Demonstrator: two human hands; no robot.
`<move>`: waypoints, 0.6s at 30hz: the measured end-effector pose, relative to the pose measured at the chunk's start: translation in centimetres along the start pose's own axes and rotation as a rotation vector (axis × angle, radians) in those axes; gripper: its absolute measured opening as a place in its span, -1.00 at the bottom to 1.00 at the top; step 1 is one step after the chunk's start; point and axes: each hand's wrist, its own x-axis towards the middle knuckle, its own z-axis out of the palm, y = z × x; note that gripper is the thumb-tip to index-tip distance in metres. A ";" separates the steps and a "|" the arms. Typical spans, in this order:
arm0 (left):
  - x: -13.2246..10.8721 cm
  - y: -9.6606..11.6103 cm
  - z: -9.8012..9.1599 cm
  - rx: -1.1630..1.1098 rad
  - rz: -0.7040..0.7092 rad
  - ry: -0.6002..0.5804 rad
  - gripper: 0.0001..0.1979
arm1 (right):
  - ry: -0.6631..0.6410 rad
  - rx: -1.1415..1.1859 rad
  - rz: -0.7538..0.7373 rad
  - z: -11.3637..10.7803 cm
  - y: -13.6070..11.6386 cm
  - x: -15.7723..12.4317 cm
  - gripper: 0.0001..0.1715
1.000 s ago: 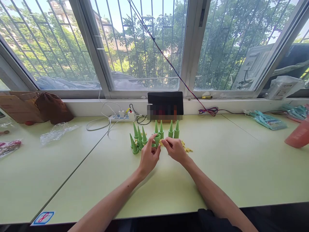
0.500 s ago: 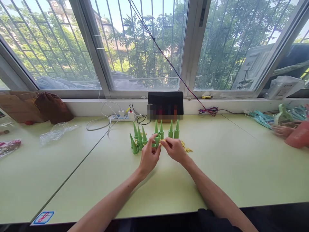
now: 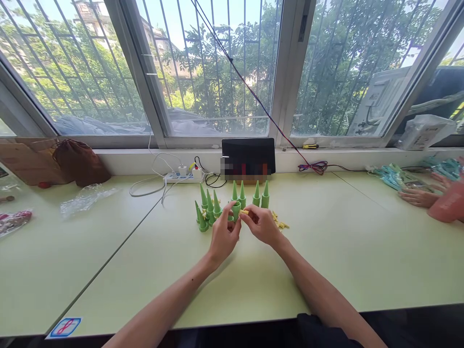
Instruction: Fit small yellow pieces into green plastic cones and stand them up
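Note:
Between its fingers and thumb my left hand [image 3: 224, 232] holds a green cup-like piece [image 3: 236, 209], its open end up. My right hand [image 3: 263, 224] pinches a small yellow piece [image 3: 244, 212] against the side of the green one. Several green cones stand upright on the table: a cluster [image 3: 210, 205] left of my hands, a pair [image 3: 242, 194] just behind them and another pair [image 3: 266, 195] behind my right hand. Small yellow pieces [image 3: 281, 223] lie in a loose pile to the right of my right hand.
A dark tablet [image 3: 248, 152] stands at the table's [image 3: 145, 270] back edge. Left of it are a power strip [image 3: 184, 177] with cables, a plastic bag [image 3: 85, 198] and a brown bag [image 3: 81, 162]. At the far right, another person's hands [image 3: 418, 197] touch turquoise and green items [image 3: 389, 176].
The yellow piece at my right fingertips shows more clearly against the green piece. At the far right, the other person's hands have shifted, and the light green item there has moved down.

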 end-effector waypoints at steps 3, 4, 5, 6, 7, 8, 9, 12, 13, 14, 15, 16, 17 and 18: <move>0.0 0.0 0.0 0.005 0.005 -0.001 -0.60 | -0.005 -0.022 0.002 0.1 0.1 0.0 -0.64; 0.0 0.1 0.0 0.004 0.005 -0.003 -0.60 | -0.004 -0.030 0.006 0.1 0.2 0.0 -0.61; 0.0 0.1 0.0 0.002 0.003 -0.006 -0.60 | -0.003 -0.037 0.009 0.1 0.3 0.0 -0.58; 0.0 0.1 0.0 -0.001 0.001 -0.008 -0.60 | -0.003 -0.042 0.012 0.1 0.3 0.0 -0.55; 0.0 0.1 0.0 -0.005 -0.002 -0.011 -0.60 | -0.003 -0.046 0.013 0.1 0.3 0.0 -0.53; -0.1 0.1 0.0 -0.009 -0.003 -0.014 -0.61 | -0.003 -0.048 0.013 0.1 0.4 0.0 -0.51; -0.1 0.0 0.0 -0.010 -0.004 -0.017 -0.60 | -0.004 -0.048 0.012 0.1 0.4 0.1 -0.50; -0.1 0.0 0.0 -0.002 -0.006 -0.021 -0.60 | -0.006 -0.046 0.009 0.1 0.3 0.1 -0.48; -0.1 0.1 0.0 0.001 -0.007 -0.020 -0.60 | -0.007 -0.046 0.008 0.1 0.3 0.1 -0.48; -0.1 0.1 0.0 0.001 -0.008 -0.018 -0.60 | -0.007 -0.046 0.009 0.1 0.3 0.1 -0.48; -0.1 0.1 -0.1 -0.001 -0.009 -0.018 -0.60 | -0.005 -0.047 0.011 0.1 0.3 0.1 -0.47; -0.1 0.2 -0.1 -0.003 -0.010 -0.018 -0.60 | -0.004 -0.048 0.014 0.1 0.3 0.1 -0.47; -0.1 0.2 -0.1 -0.007 -0.009 -0.019 -0.60 | -0.002 -0.047 0.018 0.1 0.3 0.1 -0.48; -0.1 0.2 -0.1 -0.009 -0.005 -0.019 -0.59 | -0.002 -0.043 0.021 0.1 0.2 0.0 -0.51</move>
